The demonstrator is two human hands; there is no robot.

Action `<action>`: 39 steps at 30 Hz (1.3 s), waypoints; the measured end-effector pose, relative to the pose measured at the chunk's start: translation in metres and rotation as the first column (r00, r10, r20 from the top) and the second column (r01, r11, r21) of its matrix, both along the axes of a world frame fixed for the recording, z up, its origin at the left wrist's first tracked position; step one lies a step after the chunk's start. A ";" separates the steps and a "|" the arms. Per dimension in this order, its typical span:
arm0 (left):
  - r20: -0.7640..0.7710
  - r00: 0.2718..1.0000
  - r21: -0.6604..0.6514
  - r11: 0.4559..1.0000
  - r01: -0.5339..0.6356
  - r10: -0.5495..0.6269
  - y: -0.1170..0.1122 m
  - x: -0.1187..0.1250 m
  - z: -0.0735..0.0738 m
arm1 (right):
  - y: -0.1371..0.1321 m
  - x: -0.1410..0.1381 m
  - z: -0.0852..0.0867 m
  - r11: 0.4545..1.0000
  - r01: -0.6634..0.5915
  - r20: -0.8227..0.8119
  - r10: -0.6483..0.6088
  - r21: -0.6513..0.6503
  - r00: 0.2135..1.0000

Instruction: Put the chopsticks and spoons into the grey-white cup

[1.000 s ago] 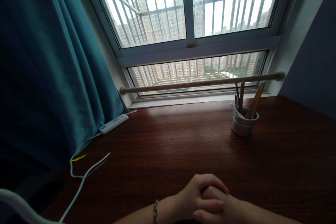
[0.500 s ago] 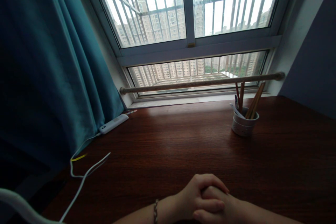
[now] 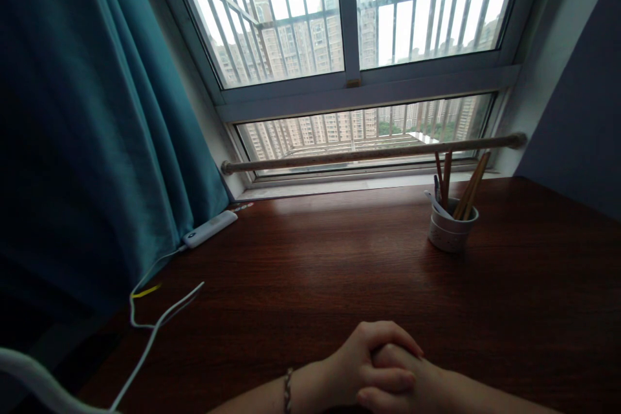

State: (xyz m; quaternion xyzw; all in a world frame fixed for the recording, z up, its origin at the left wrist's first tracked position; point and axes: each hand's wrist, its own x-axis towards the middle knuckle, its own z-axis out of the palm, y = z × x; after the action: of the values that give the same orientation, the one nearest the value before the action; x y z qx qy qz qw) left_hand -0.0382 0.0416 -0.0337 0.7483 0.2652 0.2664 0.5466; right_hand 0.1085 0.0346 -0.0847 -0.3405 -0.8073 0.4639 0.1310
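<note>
My two hands rest clasped together on the dark wooden desk (image 3: 315, 259) at its near edge. My left hand (image 3: 356, 362) lies on top, its fingers wrapped over my right hand (image 3: 417, 385), whose fingers are curled under it. Neither hand holds any object. A thin bracelet (image 3: 288, 389) sits on my left wrist. The nearest item is a white cup (image 3: 449, 231) with several pencils and pens, standing apart at the back right.
A white oblong device (image 3: 209, 228) lies at the back left with white cables (image 3: 155, 326) running toward the near left corner. A teal curtain (image 3: 87, 142) hangs on the left. A wooden rod (image 3: 373, 153) crosses the barred window (image 3: 349, 26) behind the desk.
</note>
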 end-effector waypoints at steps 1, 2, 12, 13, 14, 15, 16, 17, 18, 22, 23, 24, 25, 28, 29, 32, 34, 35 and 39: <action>0.002 1.000 -0.001 1.000 0.001 -0.001 0.000 0.000 0.000 | 0.000 -0.001 0.003 1.000 -0.005 0.005 0.005 -0.008 1.000; 0.004 1.000 -0.001 1.000 0.002 -0.002 0.000 0.000 -0.001 | 0.000 -0.002 0.007 1.000 -0.014 0.014 0.014 -0.016 1.000; -0.002 1.000 -0.008 1.000 0.006 -0.006 -0.001 0.000 -0.002 | 0.000 -0.003 0.020 1.000 -0.019 0.048 0.019 0.006 0.999; 0.000 1.000 -0.008 1.000 0.006 -0.006 -0.001 0.000 -0.001 | 0.000 -0.002 0.014 1.000 -0.006 0.043 0.006 0.003 0.999; 0.006 1.000 -0.009 1.000 0.005 -0.005 -0.001 0.000 -0.001 | 0.000 0.000 0.009 1.000 -0.004 0.037 0.004 0.000 0.999; 0.011 1.000 -0.009 1.000 0.006 -0.006 0.000 0.000 -0.001 | 0.000 0.000 0.005 1.000 -0.011 0.032 0.011 -0.007 0.999; 0.015 1.000 -0.010 1.000 0.007 -0.007 0.000 0.000 0.000 | 0.000 0.001 0.002 1.000 -0.019 0.027 0.019 -0.010 0.999; 0.020 1.000 -0.010 1.000 0.009 -0.009 0.000 0.000 0.000 | 0.000 0.000 0.001 1.000 -0.029 0.024 0.029 -0.007 0.999; 0.024 1.000 -0.011 1.000 0.011 -0.010 0.000 0.000 0.000 | 0.000 -0.001 0.002 0.999 -0.038 0.022 0.038 -0.002 0.999; 0.014 1.000 -0.031 0.999 0.011 -0.011 0.000 -0.001 -0.001 | 0.000 -0.008 0.020 0.992 -0.125 0.061 0.123 0.034 0.991; 0.021 1.000 -0.041 0.999 0.013 -0.013 0.000 -0.001 -0.003 | 0.000 -0.010 0.027 0.989 -0.145 0.086 0.143 0.019 0.986; 0.037 0.999 -0.049 0.999 0.017 -0.015 0.000 -0.001 -0.004 | 0.000 -0.011 0.033 0.988 -0.153 0.109 0.152 -0.002 0.982; 0.059 0.998 -0.052 0.998 0.022 -0.018 0.000 -0.001 -0.006 | 0.000 -0.012 0.038 0.989 -0.144 0.126 0.145 -0.022 0.981; 0.064 0.998 -0.031 0.999 0.019 -0.017 0.000 0.000 -0.007 | 0.000 -0.012 0.045 0.996 -0.083 0.172 0.089 -0.045 0.981; 0.048 0.999 -0.019 1.000 0.014 -0.013 0.000 0.000 -0.006 | 0.000 -0.012 0.044 0.996 -0.058 0.184 0.068 -0.060 0.981; -0.001 1.000 -0.011 1.000 0.005 -0.005 -0.001 -0.001 -0.002 | -0.001 -0.009 0.039 0.995 -0.011 0.189 0.030 -0.101 0.982; -0.010 1.000 -0.018 1.000 0.007 -0.007 -0.001 -0.001 0.001 | -0.002 -0.007 0.034 0.995 0.007 0.178 0.011 -0.102 0.984; -0.016 1.000 -0.020 1.000 0.006 -0.006 -0.002 -0.001 0.002 | -0.002 -0.007 0.032 0.996 0.007 0.172 0.009 -0.091 0.985; -0.031 1.000 -0.010 1.000 -0.003 0.002 -0.002 -0.001 0.001 | -0.001 -0.004 0.019 0.998 -0.016 0.126 0.024 -0.058 0.992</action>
State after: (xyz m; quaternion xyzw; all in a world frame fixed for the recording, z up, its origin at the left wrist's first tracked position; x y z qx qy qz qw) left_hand -0.0390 0.0394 -0.0322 0.7494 0.2759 0.2541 0.5457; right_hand 0.1047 0.0338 -0.0657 -0.3648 -0.8038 0.4654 0.0650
